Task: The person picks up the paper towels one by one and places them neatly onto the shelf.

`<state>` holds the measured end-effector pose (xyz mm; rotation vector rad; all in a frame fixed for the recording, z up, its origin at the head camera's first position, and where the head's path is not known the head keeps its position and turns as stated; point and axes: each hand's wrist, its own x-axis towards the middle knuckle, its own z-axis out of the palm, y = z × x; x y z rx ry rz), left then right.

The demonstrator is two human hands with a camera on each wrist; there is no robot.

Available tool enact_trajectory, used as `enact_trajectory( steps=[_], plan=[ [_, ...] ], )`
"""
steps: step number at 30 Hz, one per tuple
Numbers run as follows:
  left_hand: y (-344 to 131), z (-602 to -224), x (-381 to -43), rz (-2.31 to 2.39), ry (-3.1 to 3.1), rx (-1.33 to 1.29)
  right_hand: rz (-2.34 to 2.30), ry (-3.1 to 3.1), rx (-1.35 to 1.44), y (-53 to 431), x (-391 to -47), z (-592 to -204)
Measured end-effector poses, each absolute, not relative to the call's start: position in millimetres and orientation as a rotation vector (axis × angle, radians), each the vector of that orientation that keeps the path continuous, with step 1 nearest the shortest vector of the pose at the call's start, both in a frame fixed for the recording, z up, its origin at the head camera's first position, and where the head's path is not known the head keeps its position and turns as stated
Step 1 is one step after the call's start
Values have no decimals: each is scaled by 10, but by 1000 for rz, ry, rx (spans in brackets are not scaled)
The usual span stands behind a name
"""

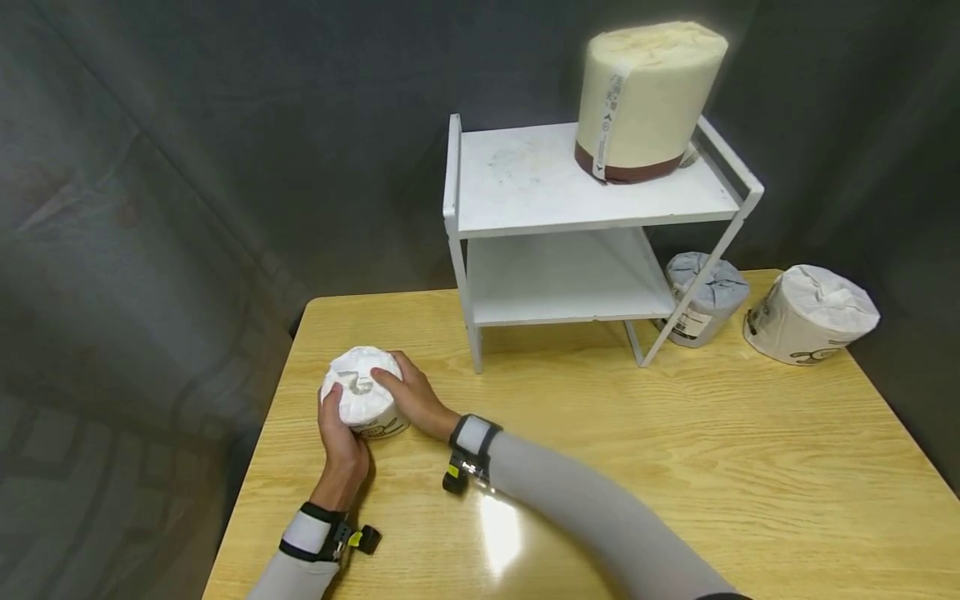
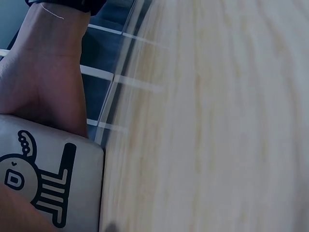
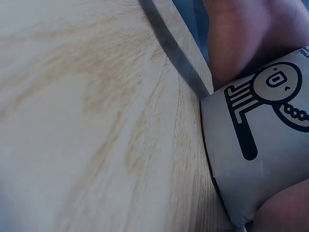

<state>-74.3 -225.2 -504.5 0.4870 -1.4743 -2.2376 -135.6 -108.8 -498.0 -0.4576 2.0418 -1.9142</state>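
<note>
A paper-wrapped toilet roll (image 1: 371,406) stands upright near the left edge of the table, its white top gathered into a central hollow. My left hand (image 1: 342,442) grips it from the left and near side, thumb on the top edge. From the right, my right hand (image 1: 417,398) holds it too, its thumb over the top near the hollow. Both wrist views show the side of the toilet roll (image 2: 87,193) with a black cartoon figure printed on it. In the right wrist view its base (image 3: 227,188) sits right at the tabletop.
A white two-tier shelf (image 1: 517,179) stands at the back of the wooden table (image 1: 675,433). On its top tier is a large cream wrapped roll (image 1: 648,100) with a brown base. A grey wrapped roll (image 1: 708,292) and another white one (image 1: 810,317) stand at the back right.
</note>
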Motion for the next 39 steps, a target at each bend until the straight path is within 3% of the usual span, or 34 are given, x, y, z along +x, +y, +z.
enact_trajectory(
  steps=[39],
  plan=[
    [-2202,-4864,-720,-2245,-1519,508,-1860,2046,-436,-1057,-1343,-4813]
  ],
)
